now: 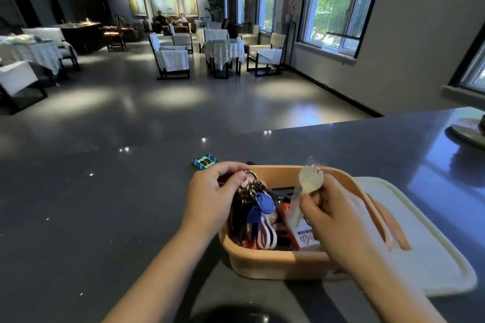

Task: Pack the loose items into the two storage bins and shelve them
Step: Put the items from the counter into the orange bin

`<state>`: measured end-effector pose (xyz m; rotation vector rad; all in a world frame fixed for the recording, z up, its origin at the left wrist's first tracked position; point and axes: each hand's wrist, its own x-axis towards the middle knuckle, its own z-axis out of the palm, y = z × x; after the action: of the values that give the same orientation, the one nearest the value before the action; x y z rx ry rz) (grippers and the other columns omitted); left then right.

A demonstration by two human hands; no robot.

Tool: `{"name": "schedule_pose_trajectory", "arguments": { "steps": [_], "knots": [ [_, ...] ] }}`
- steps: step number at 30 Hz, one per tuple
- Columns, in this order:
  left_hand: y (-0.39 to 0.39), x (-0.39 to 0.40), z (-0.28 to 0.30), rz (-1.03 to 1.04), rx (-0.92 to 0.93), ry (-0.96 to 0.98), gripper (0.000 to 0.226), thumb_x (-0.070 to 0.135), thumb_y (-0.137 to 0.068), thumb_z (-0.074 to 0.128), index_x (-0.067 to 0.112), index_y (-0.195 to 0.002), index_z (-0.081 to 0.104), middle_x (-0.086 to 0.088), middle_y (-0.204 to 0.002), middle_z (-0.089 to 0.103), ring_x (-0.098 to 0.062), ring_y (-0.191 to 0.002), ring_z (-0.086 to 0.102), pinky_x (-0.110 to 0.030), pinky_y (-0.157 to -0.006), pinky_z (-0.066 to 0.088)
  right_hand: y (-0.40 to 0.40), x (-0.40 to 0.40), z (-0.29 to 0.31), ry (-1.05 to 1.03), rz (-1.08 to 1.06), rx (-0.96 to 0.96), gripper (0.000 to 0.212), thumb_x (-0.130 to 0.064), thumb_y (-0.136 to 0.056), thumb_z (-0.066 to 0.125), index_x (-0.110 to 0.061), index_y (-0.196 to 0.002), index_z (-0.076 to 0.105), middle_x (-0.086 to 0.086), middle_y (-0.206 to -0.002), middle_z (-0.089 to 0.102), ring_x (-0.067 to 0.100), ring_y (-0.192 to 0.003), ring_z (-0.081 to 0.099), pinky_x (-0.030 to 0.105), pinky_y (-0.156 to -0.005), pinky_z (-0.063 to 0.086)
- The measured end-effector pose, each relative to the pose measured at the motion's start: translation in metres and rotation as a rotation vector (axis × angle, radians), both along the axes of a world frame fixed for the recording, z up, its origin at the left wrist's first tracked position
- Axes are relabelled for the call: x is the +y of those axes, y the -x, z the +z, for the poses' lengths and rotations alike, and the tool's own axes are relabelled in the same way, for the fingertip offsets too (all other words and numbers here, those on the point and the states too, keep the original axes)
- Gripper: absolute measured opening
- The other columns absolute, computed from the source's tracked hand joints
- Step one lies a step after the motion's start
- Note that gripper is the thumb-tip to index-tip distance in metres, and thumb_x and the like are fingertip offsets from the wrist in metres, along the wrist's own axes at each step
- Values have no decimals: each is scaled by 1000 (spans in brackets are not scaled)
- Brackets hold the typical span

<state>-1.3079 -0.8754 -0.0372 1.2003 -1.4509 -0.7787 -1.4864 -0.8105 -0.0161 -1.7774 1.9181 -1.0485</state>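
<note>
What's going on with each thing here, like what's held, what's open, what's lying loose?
Left hand: pinches the key bunch ring.
Key bunch: hanging into the bin.
Right hand: holds a wrapped spork.
Wrapped spork: raised over the bin.
Peach bin: open, partly filled.
White lid: off, beside bin.
Green packet: loose on counter.

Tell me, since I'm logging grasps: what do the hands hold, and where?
Left hand pinches the key bunch by its ring; right hand holds the wrapped plastic spork by its handle.
</note>
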Motion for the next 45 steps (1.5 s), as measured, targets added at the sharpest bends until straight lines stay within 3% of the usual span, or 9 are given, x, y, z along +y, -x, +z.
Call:
{"name": "schedule_pose_trajectory", "arguments": {
  "steps": [5, 9, 12, 17, 22, 26, 31, 35, 45],
  "knots": [
    [-2, 0, -29, 44, -122, -130, 16, 14, -84, 66, 26, -88, 75, 13, -89, 71, 2, -85, 64, -23, -82, 53, 6, -10, -12, -30, 30, -21, 9, -35, -94, 52, -27, -90, 53, -6, -76, 63, 5, -65, 60, 22, -61, 49],
    [-16, 3, -34, 64, -101, -201, 21, 14, -83, 66, 32, -79, 75, 7, -79, 73, -11, -80, 68, -39, -76, 57, 5, -20, -14, -6, 40, -46, 9, -36, -94, 52, -27, -96, 55, -8, -79, 62, 5, -69, 60, 22, -64, 49],
    [-16, 4, -33, 78, -126, -210, 20, 13, -82, 67, 30, -78, 75, 7, -75, 72, -9, -75, 68, -36, -74, 56, 0, -27, -17, -5, 62, -82, 9, -33, -94, 53, -26, -98, 55, -7, -78, 62, 5, -67, 60, 21, -61, 48],
    [-5, -1, -35, -9, -521, -223, 20, 23, -85, 64, 31, -100, 73, 12, -95, 70, -3, -89, 62, -28, -84, 52, -8, -36, -23, -3, 78, -65, 4, -34, -94, 53, -31, -96, 53, -12, -70, 59, -10, -60, 57, 10, -46, 37],
    [2, -14, -36, 14, -876, -81, 19, 33, -89, 60, 39, -103, 70, 17, -102, 59, -12, -102, 43, -29, -83, 27, -5, -39, -29, -20, 52, -78, 7, -34, -94, 54, -28, -95, 54, -6, -71, 61, 5, -58, 60, 16, -50, 43],
    [-1, -24, -44, 71, -864, -48, 22, 28, -88, 59, 39, -105, 68, 18, -105, 51, -9, -105, 39, -26, -82, 21, -3, -41, -36, -59, 36, -66, 8, -34, -94, 54, -26, -93, 53, -6, -72, 61, 6, -57, 59, 15, -49, 42],
    [11, -23, -48, 68, -523, 143, 31, 13, -93, 47, 32, -110, 65, 19, -112, 57, 10, -98, 35, -20, -94, 24, -1, -41, -38, -54, 15, -68, 9, -34, -94, 53, -26, -93, 53, -8, -74, 60, 2, -59, 57, 11, -49, 38],
    [21, -29, -60, -113, -754, 182, 27, 31, -88, 56, 36, -114, 64, 21, -113, 59, 1, -113, 42, -23, -94, 22, -3, -41, -37, -32, 14, -78, 10, -34, -94, 52, -24, -92, 53, -7, -73, 59, 5, -60, 57, 14, -52, 39],
    [10, -33, -61, 231, -804, 94, 19, 29, -85, 54, 35, -97, 69, 13, -81, 55, -10, -90, 51, -27, -80, 19, -3, -42, -41, -81, -9, -24, 7, -33, -95, 52, -27, -94, 50, -10, -75, 60, 3, -62, 59, 12, -55, 39]
  ]
}}
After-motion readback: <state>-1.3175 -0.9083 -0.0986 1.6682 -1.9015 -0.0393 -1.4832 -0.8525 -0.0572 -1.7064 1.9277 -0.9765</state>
